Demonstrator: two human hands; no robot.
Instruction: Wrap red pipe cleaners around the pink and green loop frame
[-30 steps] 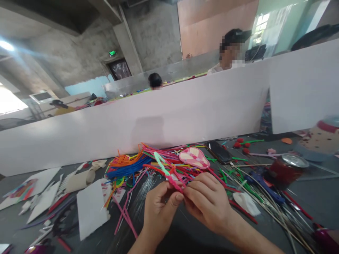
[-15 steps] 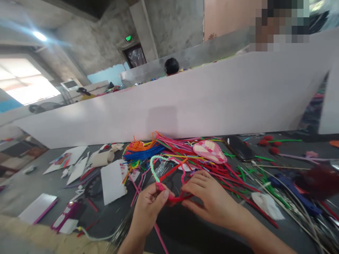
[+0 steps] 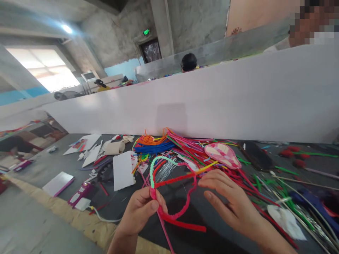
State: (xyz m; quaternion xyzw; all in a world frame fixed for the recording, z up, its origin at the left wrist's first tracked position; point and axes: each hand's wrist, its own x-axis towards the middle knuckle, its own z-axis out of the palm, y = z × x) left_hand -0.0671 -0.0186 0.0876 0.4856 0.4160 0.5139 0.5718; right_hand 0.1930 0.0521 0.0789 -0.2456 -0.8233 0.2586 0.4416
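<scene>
Card sheet [image 3: 123,170], white, flat on counter [image 3: 39,169], left of the work. Left hand [image 3: 140,211]: grip clamped, thumb against forefinger, on the near end of pipe-cleaner loop [image 3: 185,206], pink running to green, held just above the counter. Right hand [image 3: 233,204]: grip apart, fingers spread beside the loop's right bend; contact unclear. Step judged: shaping the loop. Next move calls for a second pinch on the free side.

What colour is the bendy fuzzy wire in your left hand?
The wire is pink, turning pale green at the top; head view shows it.
</scene>
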